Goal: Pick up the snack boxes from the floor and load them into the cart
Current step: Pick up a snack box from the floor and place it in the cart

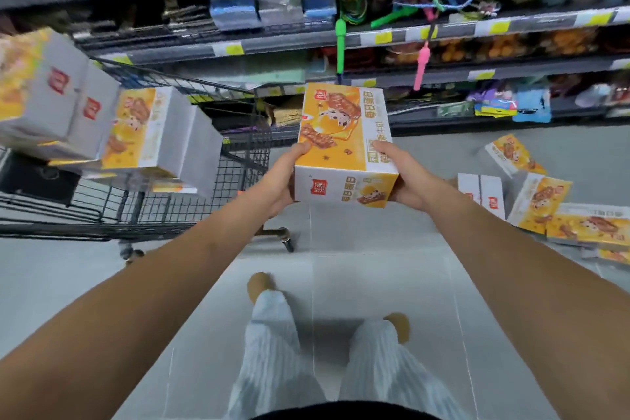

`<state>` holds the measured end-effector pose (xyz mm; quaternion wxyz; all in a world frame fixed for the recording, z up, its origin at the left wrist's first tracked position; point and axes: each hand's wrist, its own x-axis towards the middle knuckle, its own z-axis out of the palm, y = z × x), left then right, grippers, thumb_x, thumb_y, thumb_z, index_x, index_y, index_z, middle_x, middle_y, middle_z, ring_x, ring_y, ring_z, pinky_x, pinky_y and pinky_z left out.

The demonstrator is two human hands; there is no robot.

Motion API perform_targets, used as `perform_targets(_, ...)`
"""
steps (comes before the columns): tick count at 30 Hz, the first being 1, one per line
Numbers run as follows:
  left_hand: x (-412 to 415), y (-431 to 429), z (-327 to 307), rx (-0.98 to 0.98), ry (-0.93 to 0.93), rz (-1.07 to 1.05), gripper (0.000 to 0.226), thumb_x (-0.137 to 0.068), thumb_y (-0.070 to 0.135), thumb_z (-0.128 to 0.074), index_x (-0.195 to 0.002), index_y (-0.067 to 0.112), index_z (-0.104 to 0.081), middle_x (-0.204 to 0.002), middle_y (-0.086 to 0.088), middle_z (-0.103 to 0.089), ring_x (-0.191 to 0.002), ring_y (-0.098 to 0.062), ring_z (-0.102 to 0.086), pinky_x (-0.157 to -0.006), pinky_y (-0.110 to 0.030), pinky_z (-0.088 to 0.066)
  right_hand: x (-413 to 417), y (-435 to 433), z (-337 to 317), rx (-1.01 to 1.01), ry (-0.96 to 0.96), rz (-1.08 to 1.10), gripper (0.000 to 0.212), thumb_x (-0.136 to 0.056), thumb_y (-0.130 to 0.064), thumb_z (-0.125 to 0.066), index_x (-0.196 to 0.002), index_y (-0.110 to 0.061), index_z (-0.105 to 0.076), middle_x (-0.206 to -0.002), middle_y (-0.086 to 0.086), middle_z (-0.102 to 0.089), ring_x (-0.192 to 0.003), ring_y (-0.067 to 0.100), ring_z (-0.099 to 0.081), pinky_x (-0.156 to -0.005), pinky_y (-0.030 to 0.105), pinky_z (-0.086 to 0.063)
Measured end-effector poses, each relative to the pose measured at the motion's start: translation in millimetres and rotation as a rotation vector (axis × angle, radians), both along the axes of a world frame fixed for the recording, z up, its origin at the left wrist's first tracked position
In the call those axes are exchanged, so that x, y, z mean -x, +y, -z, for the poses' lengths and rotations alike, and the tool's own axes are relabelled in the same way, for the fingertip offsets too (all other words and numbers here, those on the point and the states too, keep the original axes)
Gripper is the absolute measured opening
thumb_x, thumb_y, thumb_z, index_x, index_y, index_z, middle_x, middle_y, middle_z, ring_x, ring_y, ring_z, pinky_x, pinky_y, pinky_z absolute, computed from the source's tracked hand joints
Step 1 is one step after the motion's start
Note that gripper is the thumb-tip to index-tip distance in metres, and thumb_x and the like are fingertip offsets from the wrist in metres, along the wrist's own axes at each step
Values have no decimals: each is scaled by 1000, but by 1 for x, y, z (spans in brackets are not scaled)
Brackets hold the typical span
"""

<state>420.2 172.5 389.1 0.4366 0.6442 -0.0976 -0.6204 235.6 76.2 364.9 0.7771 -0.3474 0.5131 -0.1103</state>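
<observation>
Both hands held one snack box out in front of the person at arm's length. The left hand (pixel 284 177) gripped the box's left side, thumb on the top face and fingers underneath. The right hand (pixel 400 174) gripped the right side the same way, thumb curled over the top edge. The held snack box (pixel 344 143) was orange and white, printed with chocolate-coated bars, and was raised in the air well above the pale tiled floor (pixel 375 249).

To the left stood a black wire shopping cart (pixel 235 160), its basket already holding several matching boxes in the cart (pixel 150 133), stacked above the rim. The held box was just to the right of the cart's near corner, not over the basket.

To the right, more boxes on the floor (pixel 542 201) lay in a loose, tumbled pile, some flat and some tilted against each other.

Beyond them ran store shelves (pixel 477 72) stocked with colourful goods and yellow price labels. Below, the person's pale striped trousers (pixel 272 344) and tan shoes showed.
</observation>
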Motion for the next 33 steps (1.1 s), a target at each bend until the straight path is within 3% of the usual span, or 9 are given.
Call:
perform_targets(2,-48,17,-1,35,0,-80,21,-95,41,-45,-96,28,-61,-90,-2,-70,-86,-22,-63,-93,-49,-48,-52,9,-4,22,8,-69,26,-94,-47,-52,-107,-28,-63,-108,2,-72,-98,23,-67,-81,40,-54)
perform_targets(6,-140,43,-4,46,-29,-227,18,-94,39,-48,-92,27,-61,-74,2,-72,-76,-19,-64,-70,-36,-52,-143,24,-7,-12,-16,-203,29,-91,-51,-54,-109,-30,-62,-109,5,-71,-103,26,-66,-92,46,-51)
perform_targets(10,-232,60,-8,11,-26,-312,18,-95,38,-47,-91,25,-60,-63,3,-71,-71,-20,-62,-64,-34,-51,-242,39,-9,8,16,-288,38,-93,-51,-51,-126,-33,-50,-112,3,-65,-104,25,-62,-99,50,-43)
perform_targets(17,-349,97,-10,6,73,-444,42,-93,46,-47,-124,19,-57,-98,-10,-70,-79,-26,-67,-57,-37,-58,-385,63,-2,77,80,-321,46,-88,-53,-58,-127,-29,-54,-122,6,-65,-109,29,-62,-91,51,-46)
perform_targets(21,-382,113,-5,6,125,-441,40,-96,48,-39,-106,18,-62,-73,-5,-74,-56,-18,-71,-44,-26,-53,-424,69,7,8,86,-344,36,-89,-49,-59,-119,-29,-57,-122,9,-65,-110,31,-61,-101,58,-41)
perform_targets(25,-400,123,4,-28,126,-556,38,-98,46,-38,-114,17,-58,-91,-9,-66,-77,-19,-63,-50,-26,-55,-454,79,14,22,113,-329,46,-92,-42,-59,-132,-25,-45,-114,7,-60,-99,29,-60,-82,50,-49)
perform_targets(28,-407,126,15,-49,159,-666,33,-99,38,-42,-120,15,-51,-84,-8,-54,-78,-18,-55,-67,-29,-51,-473,84,23,38,158,-310,53,-89,-41,-64,-134,-24,-42,-109,5,-59,-101,29,-60,-92,55,-46)
perform_targets(30,-412,125,21,-51,166,-658,15,-98,28,-44,-99,14,-51,-81,-6,-47,-75,-17,-50,-68,-26,-45,-486,84,27,30,163,-312,54,-87,-43,-65,-132,-22,-44,-112,8,-63,-99,28,-63,-95,52,-46)
perform_targets(33,-424,121,25,-22,148,-629,24,-98,19,-42,-74,16,-38,-70,-4,-39,-67,-16,-44,-58,-24,-35,-504,80,29,33,173,-322,42,-91,-41,-61,-126,-22,-49,-108,7,-63,-96,27,-62,-100,54,-41)
